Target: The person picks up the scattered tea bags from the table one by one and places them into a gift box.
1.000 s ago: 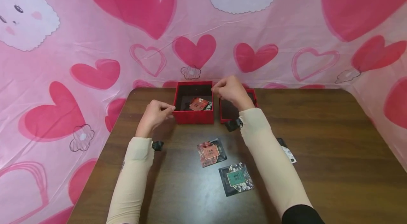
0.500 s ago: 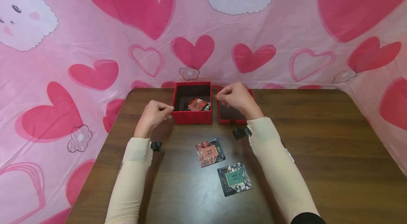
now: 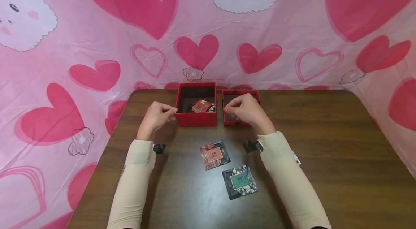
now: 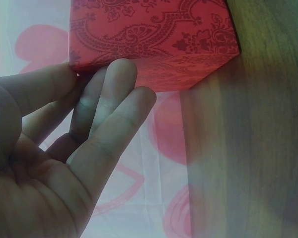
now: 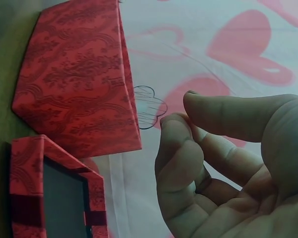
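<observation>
An open-topped red box with a dark inside and a damask pattern stands near the table's far edge. In it lie a red-orange packet and part of another. My left hand pinches the box's near left corner at the rim between thumb and index finger; the other fingers extend below in the left wrist view. My right hand is above the shallow red lid, which lies inside up. Its fingers are loosely curled with the thumb near the index finger, and nothing is between them.
Nearer me on the brown wooden table lie a packet with an orange label and one with a green label. A white-edged packet is mostly hidden behind my right forearm. A pink heart-print cloth hangs behind.
My right hand has drawn back from the box's right rim, moving right and toward me over the lid. The left hand has kept its place at the box corner.
</observation>
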{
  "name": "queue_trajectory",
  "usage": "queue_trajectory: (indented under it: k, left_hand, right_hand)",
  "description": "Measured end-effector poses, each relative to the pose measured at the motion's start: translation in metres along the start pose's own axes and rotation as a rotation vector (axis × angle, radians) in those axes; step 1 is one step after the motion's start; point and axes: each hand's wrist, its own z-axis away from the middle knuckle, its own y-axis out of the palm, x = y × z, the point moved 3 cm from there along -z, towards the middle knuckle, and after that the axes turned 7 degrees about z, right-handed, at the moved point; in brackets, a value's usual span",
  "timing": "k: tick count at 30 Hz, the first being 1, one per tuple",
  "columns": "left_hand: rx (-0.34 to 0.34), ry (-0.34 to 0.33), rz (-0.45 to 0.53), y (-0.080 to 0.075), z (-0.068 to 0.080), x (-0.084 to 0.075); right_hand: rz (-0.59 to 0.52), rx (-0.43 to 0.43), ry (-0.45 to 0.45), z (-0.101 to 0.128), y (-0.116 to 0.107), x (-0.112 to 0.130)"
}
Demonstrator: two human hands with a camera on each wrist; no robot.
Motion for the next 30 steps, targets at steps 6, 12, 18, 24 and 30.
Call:
queue_trajectory:
  k: [6,12,18,24,30]
  left_hand:
    - [0.003,-0.011,0.009,0.001,0.001,0.0]
    - [0.003,-0.012,0.006,0.001,0.001,-0.001]
    - [0.005,-0.014,0.004,0.0,0.001,-0.002]
    - [0.006,-0.012,0.01,0.001,0.001,-0.001]
    - [0.01,-0.025,0.023,0.0,0.001,0.0]
  right_hand:
    - [0.065,-0.013,-0.018,0.002,0.008,-0.003]
    - [0.143,0.032,-0.052,0.003,0.025,-0.015]
    - [0.189,0.089,-0.053,0.003,0.046,-0.03]
    - [0.22,0.134,-0.064,0.004,0.064,-0.042]
    - [0.277,0.16,-0.074,0.004,0.076,-0.051]
